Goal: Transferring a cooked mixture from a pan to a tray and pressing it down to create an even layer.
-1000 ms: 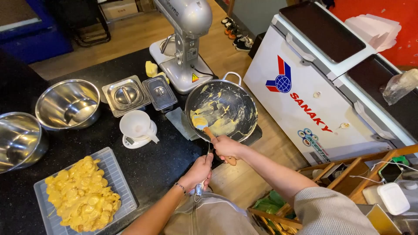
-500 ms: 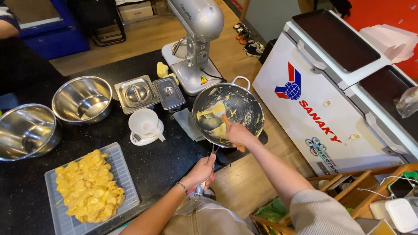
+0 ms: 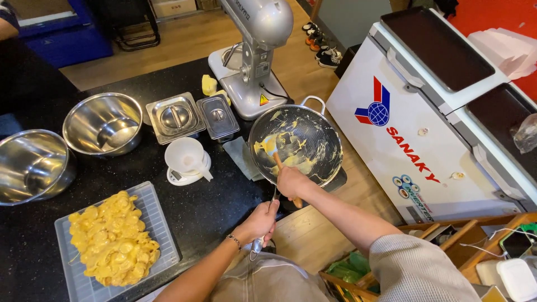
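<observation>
A dark round pan (image 3: 305,134) smeared with yellow cream sits at the counter's right edge. My right hand (image 3: 292,182) grips a wooden spatula (image 3: 278,163) whose yellow-coated tip rests inside the pan's left side. My left hand (image 3: 261,219) is closed around the pan's long handle (image 3: 273,197) near the counter's front edge. A clear tray (image 3: 159,223) heaped with yellow cream (image 3: 112,237) lies on the black counter to the left.
A silver stand mixer (image 3: 254,50) stands behind the pan. Two steel bowls (image 3: 103,123) (image 3: 31,165), two lidded steel containers (image 3: 193,116) and a white cup on a scale (image 3: 186,159) crowd the counter. A white chest freezer (image 3: 436,112) stands to the right.
The view has shifted, and my right hand has drawn the spatula from the pan's middle toward its left, near side. My left hand stays on the handle.
</observation>
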